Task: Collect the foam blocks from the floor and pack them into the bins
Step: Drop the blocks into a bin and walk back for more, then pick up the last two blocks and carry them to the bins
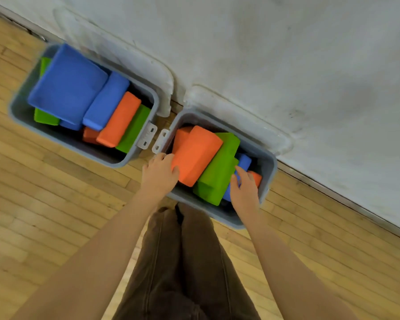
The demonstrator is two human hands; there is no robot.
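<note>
Two grey bins stand on the wooden floor against the wall. The left bin (21, 112) holds blue, orange and green foam blocks, with a large blue block (67, 88) on top. The right bin (269, 179) holds a big orange block (194, 155), a green block (219, 169) beside it, and blue and orange pieces at the far side. My left hand (158, 174) grips the near left end of the big orange block. My right hand (244, 185) lies with fingers spread on the blue block (243, 162) beside the green one.
Both bins have white latches (148, 135) on their facing ends, with a narrow gap between them. A pale wall (286, 54) runs behind the bins. Wooden floor (44, 204) spreads to the left and right. My legs in brown trousers (183, 262) stand just before the right bin.
</note>
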